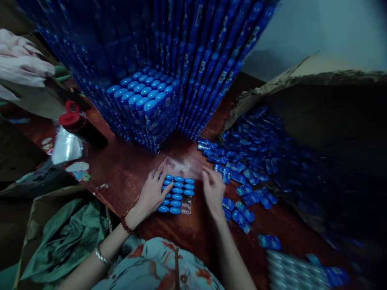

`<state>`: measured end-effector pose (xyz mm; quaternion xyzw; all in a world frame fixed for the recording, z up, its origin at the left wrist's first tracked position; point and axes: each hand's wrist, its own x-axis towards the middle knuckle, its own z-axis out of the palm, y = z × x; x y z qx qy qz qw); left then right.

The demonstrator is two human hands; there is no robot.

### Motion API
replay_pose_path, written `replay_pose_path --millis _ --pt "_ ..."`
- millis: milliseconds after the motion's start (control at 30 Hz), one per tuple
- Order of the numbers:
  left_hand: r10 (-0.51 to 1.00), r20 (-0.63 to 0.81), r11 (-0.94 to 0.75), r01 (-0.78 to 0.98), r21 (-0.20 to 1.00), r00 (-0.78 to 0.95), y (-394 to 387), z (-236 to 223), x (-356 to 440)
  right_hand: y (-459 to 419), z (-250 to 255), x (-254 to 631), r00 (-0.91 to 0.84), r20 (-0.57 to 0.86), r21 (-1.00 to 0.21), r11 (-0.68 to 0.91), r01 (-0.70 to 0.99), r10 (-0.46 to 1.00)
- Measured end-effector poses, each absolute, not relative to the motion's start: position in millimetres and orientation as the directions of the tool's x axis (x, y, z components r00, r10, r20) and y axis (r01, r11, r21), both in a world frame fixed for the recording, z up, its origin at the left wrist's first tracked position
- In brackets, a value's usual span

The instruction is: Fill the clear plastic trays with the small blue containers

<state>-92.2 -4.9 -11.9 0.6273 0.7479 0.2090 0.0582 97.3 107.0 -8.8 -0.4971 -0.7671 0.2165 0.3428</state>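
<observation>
head view: left hand (153,192) touches blue containers (178,191); stacked packs (187,48) show barcodes (202,66).

Bright, glossy blue on the small oval plastic packs (177,191)! Reddish brown over the flat wooden counter (123,177), plain red on the rounded bottle cap (69,119), and orange-red floral print across the pale blue-green cloth garment (163,262)!

Free tabletop (121,173) leftward, stack (157,86) ahead, packs (244,189) rightward
</observation>
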Motion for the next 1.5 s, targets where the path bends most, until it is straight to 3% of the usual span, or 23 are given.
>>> replay_pose_path --millis 100,233,333,400,467,567,700,900,1000,1067,1100,1167,1267,1367,1500 --pt "0.963 0.173 0.128 0.914 0.385 -0.208 -3.7 -11.5 -77.9 146.3 -19.5 141.8 -0.121 0.25 -0.524 0.239 0.818 0.961" --pt "0.965 0.142 0.16 0.924 0.346 -0.22 -0.4 -9.2 -63.9 179.6 -29.2 164.3 -0.271 0.033 -0.367 0.264 0.892 0.962" --pt "0.964 0.16 0.153 0.932 0.328 -0.214 19.7 2.6 -67.3 179.8 -30.3 156.8 -0.415 -0.059 -0.382 0.364 0.849 0.908" --pt "0.981 0.16 0.049 0.937 0.347 -0.111 49.2 14.6 -71.3 170.8 -30.6 149.2 -0.448 -0.059 -0.395 0.391 0.831 0.892" --pt "0.986 0.11 -0.16 0.916 0.368 0.128 89.3 25.7 -70.6 158.7 -31.2 144.6 -0.469 -0.035 -0.408 0.416 0.813 0.883" --pt "0.869 -0.08 -0.44 0.837 0.326 0.488 151.2 32.7 -53.2 143.4 -32.3 147.2 -0.514 -0.022 -0.432 0.455 0.779 0.858" --pt "0.829 -0.123 -0.492 0.816 0.303 0.546 196.4 23.6 -8.3 139.0 -33.8 162.6 -0.501 -0.092 -0.447 0.414 0.793 0.86" --pt "0.817 -0.164 -0.485 0.814 0.32 0.552 201.1 13.2 17.7 151.0 -34.3 171.6 -0.506 -0.13 -0.451 0.404 0.796 0.853" --pt "0.832 -0.155 -0.461 0.819 0.341 0.533 194.9 22.5 -14.8 156.2 -33.4 165.1 -0.511 -0.147 -0.478 0.391 0.786 0.847" --pt "0.865 -0.072 -0.434 0.812 0.39 0.497 180.1 33.9 -49.4 158.8 -33.5 160.5 -0.492 -0.182 -0.52 0.341 0.783 0.852" --pt "0.896 0.039 -0.407 0.785 0.466 0.441 167.4 40.6 -68.0 159.5 -33.7 159.0 -0.47 -0.197 -0.546 0.302 0.782 0.86" --pt "0.932 0.243 -0.363 0.7 0.615 0.27 130.1 53.8 -102.9 158.3 -32.9 158.7 -0.408 -0.203 -0.628 0.201 0.752 0.89" --pt "0.926 0.373 -0.254 0.634 0.73 -0.059 52.4 66.2 -136.2 147.5 -24.9 166.2 -0.35 -0.255 -0.815 -0.006 0.579 0.901" --pt "0.902 0.331 -0.086 0.635 0.768 -0.278 -22.1 61.0 -138.4 125.5 -10.5 177.1 -0.365 -0.362 -0.887 -0.197 0.417 0.858" --pt "0.903 0.241 0.016 0.586 0.81 -0.357 -72.3 28.6 -114.2 88.8 -5.5 178.5 -0.387 -0.342 -0.924 -0.23 0.306 0.857"
